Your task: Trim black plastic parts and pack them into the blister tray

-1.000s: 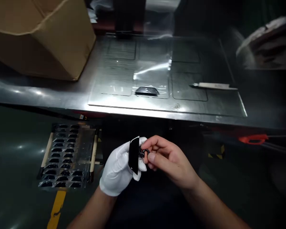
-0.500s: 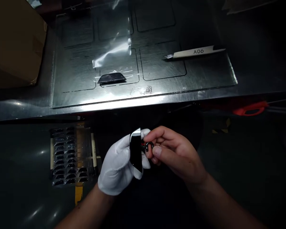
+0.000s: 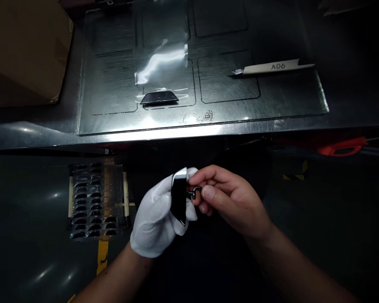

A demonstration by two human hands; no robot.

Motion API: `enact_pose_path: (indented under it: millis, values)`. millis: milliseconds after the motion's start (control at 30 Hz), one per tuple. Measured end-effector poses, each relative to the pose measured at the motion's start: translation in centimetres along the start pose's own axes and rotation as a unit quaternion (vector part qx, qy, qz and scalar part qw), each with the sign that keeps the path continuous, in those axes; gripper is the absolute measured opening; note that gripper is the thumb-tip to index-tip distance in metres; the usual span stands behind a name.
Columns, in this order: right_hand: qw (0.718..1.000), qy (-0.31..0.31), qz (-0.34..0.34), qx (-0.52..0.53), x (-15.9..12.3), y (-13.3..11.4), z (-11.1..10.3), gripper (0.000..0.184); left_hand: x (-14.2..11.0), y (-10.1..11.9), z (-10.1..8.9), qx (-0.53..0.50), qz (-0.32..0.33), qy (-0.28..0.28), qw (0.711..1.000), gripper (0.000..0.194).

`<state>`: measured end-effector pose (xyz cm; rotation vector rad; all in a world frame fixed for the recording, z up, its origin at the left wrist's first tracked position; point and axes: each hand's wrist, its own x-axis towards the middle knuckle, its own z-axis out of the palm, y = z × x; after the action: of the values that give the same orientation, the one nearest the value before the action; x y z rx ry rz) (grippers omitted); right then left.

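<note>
Part (image 3: 178, 198) (blk, glossy), near bench (image 3: 34, 130), is held in your gloved L hand (image 3: 156, 216), prob. to avoid smudges; your bare R hand (image 3: 235, 202) pinches hook (image 3: 194, 192) beside it, prob. for finer feel.

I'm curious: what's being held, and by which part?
A glossy black piece: the gloved left hand grips its edges; the right hand pinches the black hook beside it.

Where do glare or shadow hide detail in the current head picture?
Head view: glare streaks the film and whitens the bench's front edge; the black part in the left hand mirrors a bright patch near its top. Head view: the box is dim, the right edge mostly dark; the knife's lettering looks sharp.
</note>
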<state>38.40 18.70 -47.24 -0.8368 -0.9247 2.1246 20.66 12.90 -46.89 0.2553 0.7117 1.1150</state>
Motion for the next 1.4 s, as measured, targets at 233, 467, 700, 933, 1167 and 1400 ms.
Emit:
enact_pose_path:
  millis: [233, 467, 700, 933, 1167, 1400]
  values:
    - [0.999, 0.017, 0.027, -0.029, -0.2, -0.1, 0.7, 0.015, -0.3, 0.5, -0.5, 0.035, 0.004, -0.011, 0.999, 0.059]
    - [0.998, 0.018, 0.057, -0.027, -0.4, -0.1, 0.8, 0.019, -0.4, 0.4, -1.0, 0.055, 0.01, -0.019, 0.998, 0.065]
    - [0.992, 0.009, -0.039, -0.124, -0.3, -0.8, 0.1, 0.01, 0.0, 0.7, -2.2, 0.108, 0.026, 0.056, 0.992, 0.053]
    - [0.892, -0.105, -0.211, -0.386, 0.5, -2.1, -1.1, 0.022, -0.1, -0.5, -3.7, 0.005, 0.014, -0.069, 0.997, 0.053]
    - [0.944, -0.058, -0.087, -0.314, -0.1, -2.0, -0.9, 0.019, 0.2, -1.6, -2.6, -0.022, 0.018, -0.066, 0.997, 0.039]
    - [0.938, -0.049, -0.008, -0.343, 0.6, -1.4, -0.8, 0.017, 0.0, 0.1, -2.2, 0.221, -0.014, 0.053, 0.974, 0.04]
